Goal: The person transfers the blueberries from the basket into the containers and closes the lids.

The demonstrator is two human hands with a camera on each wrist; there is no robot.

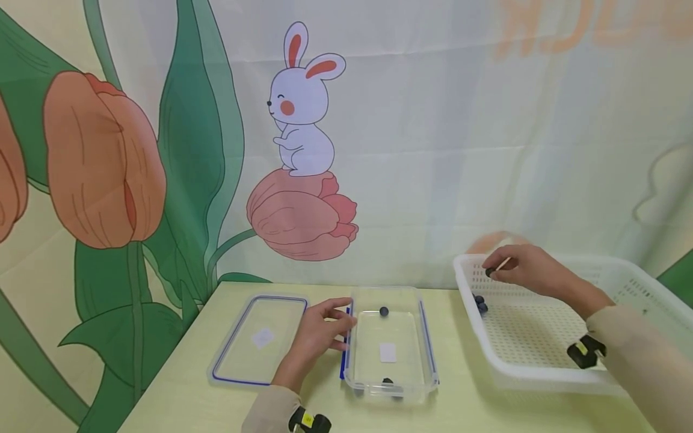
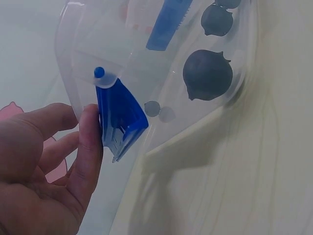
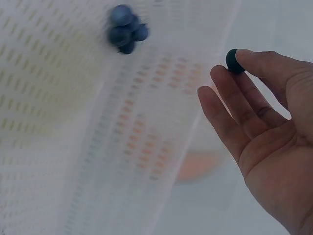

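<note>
My right hand (image 1: pixel 522 270) pinches a blueberry (image 3: pixel 235 61) between thumb and fingertips, over the far left part of a white basket (image 1: pixel 489 343). Below it, several more blueberries (image 3: pixel 124 29) cluster in the basket by its left wall. At the left side of a clear plastic container (image 1: pixel 428 337), my left hand (image 1: pixel 319 331) rests its fingers against the wall, beside a blue latch (image 2: pixel 117 117). Inside the container one blueberry (image 1: pixel 384 311) lies at the far end and others (image 2: pixel 208 75) lie near the front.
A clear lid with a blue seal (image 1: pixel 233 380) lies on the pale yellow table (image 1: pixel 178 385), left of the container. Behind the table hangs a printed cloth (image 1: pixel 400 150) with a rabbit and tulips. The basket's raised rim stands right of the container.
</note>
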